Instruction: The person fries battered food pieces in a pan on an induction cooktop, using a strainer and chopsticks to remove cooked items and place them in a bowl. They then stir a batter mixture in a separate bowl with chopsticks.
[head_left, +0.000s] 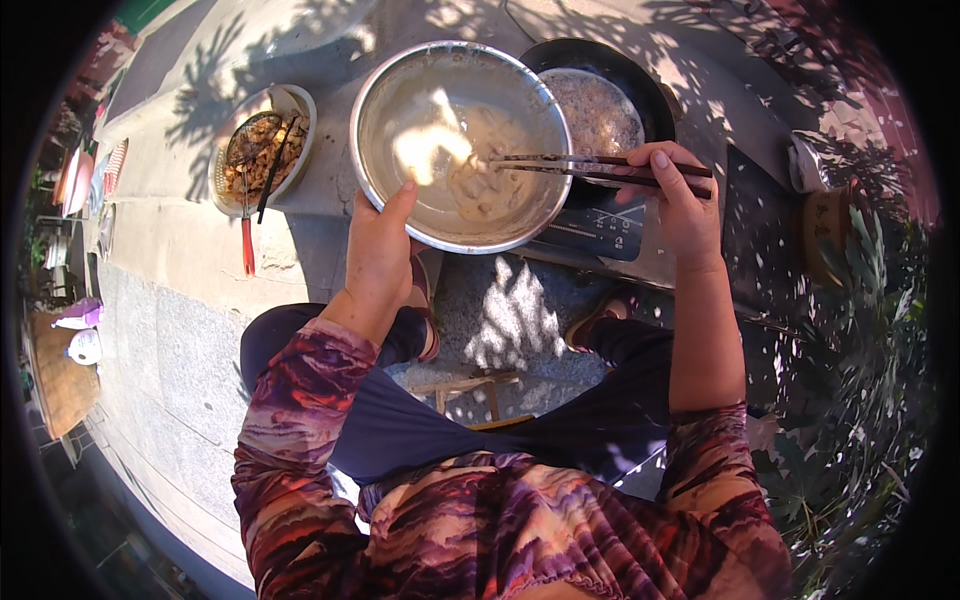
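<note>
My left hand grips the near left rim of a large metal bowl, thumb over the edge. Inside lies pale, wet batter with coated pieces, gathered right of the bowl's middle. In my right hand is a pair of dark chopsticks; their tips touch the batter pieces. Partly behind the bowl, a black wok holds bubbling, foamy oil. Under the wok is a black induction cooker with a touch panel.
On the left, an oval basket holds browned fried pieces, a skimmer with a red handle and a black stick-like utensil. A brown pot and leafy plants stand at the right. A small stool is between my legs.
</note>
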